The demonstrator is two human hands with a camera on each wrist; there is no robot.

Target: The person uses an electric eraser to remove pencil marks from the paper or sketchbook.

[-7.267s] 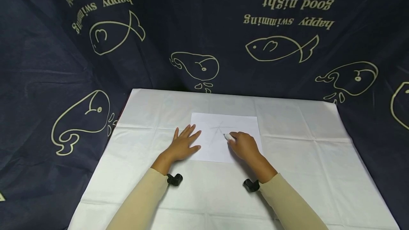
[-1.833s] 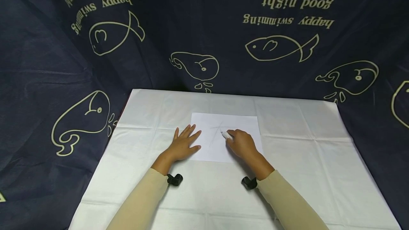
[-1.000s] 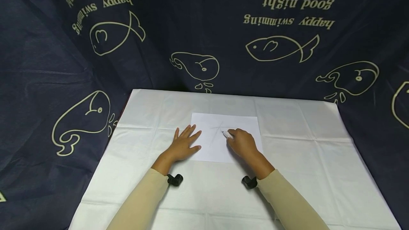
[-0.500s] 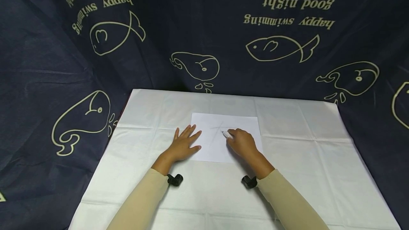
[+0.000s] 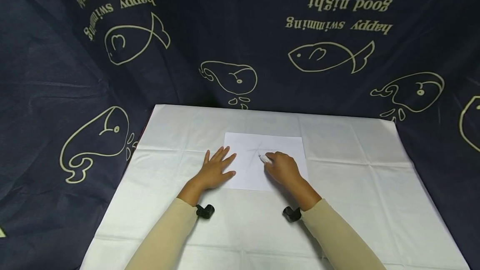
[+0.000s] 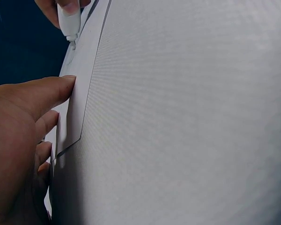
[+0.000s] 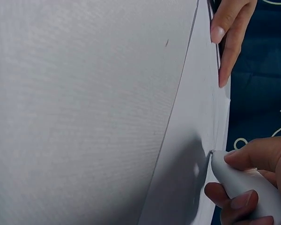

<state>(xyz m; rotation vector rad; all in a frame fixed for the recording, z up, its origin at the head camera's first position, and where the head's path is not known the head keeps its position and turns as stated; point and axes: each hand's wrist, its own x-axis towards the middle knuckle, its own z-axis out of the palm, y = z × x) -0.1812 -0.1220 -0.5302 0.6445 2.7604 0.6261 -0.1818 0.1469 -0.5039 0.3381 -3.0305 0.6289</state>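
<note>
A white sheet of paper (image 5: pixel 240 180) lies flat on the white-covered table, bearing faint crossing strokes that look like a star. My left hand (image 5: pixel 212 171) rests with spread fingers on the sheet's left edge; in the left wrist view its thumb (image 6: pixel 61 89) touches the paper. My right hand (image 5: pixel 283 168) grips a white correction pen (image 5: pixel 265 158) between thumb and fingers, tilted with its narrow tip down at the strokes. The right wrist view shows the pen's rounded body (image 7: pixel 243 183) in the curled fingers, its tip at the paper. Part of the body is hidden by the fingers.
A white creased cloth (image 5: pixel 356 203) covers the table. Behind and beside it hangs a dark blue curtain (image 5: pixel 240 20) with fish and whale drawings and lettering. Each wrist wears a small black camera, one on the left (image 5: pixel 205 211) and one on the right (image 5: pixel 292 214).
Compared with several seconds ago, my right hand and the correction pen have shifted slightly left and away from me; lately they moved only a touch left. My left hand and the paper stay put.
</note>
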